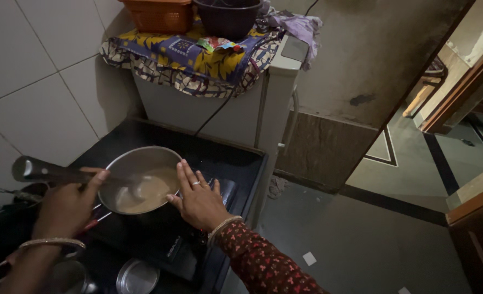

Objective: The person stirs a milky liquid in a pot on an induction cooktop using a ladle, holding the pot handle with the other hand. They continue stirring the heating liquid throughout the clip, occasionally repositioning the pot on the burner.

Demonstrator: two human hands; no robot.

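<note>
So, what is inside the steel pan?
The pan holds a light brown liquid, pooled to one side. The left hand grips the handle. The pan's underside is hidden.

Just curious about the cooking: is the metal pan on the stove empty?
No, the metal pan holds a light brown liquid, with the left hand on its long dark handle.

Pan hemmed by wall tiles left; floor right open.

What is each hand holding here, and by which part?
The left hand grips the saucepan by its long dark handle. The right hand holds nothing, lying open at the rim.
</note>
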